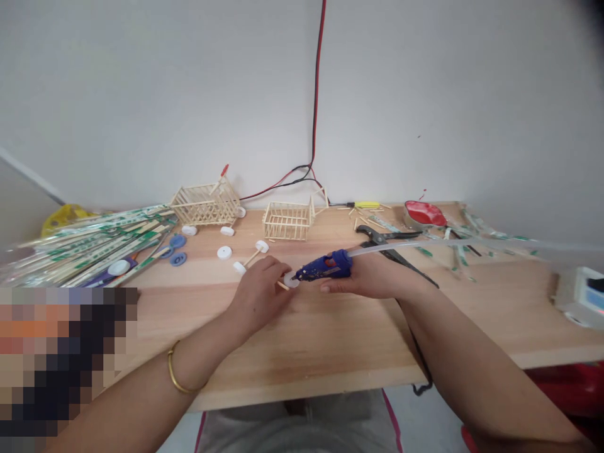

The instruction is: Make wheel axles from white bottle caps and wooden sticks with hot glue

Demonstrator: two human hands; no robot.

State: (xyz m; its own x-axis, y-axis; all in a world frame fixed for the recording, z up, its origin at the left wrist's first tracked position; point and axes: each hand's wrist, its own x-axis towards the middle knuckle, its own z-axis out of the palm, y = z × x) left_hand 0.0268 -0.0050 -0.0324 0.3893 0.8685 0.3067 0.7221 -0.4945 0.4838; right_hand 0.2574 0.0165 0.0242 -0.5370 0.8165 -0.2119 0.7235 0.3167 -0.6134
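The left hand (259, 286) has its fingers drawn in around a white disc (291, 280), seemingly pinching its rim, though the hand hides the exact hold. A stick (283, 285) pokes out just below those fingers; I can't tell whether it is fixed to the disc. The right hand (372, 275) is wrapped around a blue glue gun (325, 265), its nozzle at the disc; where the trigger finger sits I can't see.

Just beyond the left fingers lies a finished-looking axle (251, 257), a white wheel at each end. Past it, the larger stick cart (205, 204) looks complete, wheels beneath and a red-tipped handle. The smaller cart (287, 221), straight beyond the fingers, has its frame and handle but no wheels that I can see, so the wheel work seems about half done. A loose white cap (224, 253) and blue caps (178, 258) sit left of the fingers, before a heap of wrapped sticks (104, 242).

Pliers (377, 236) lie on the bench (321, 340) just beyond the right hand, a translucent rod (425, 244) trailing across them from the gun; both crowd that side.
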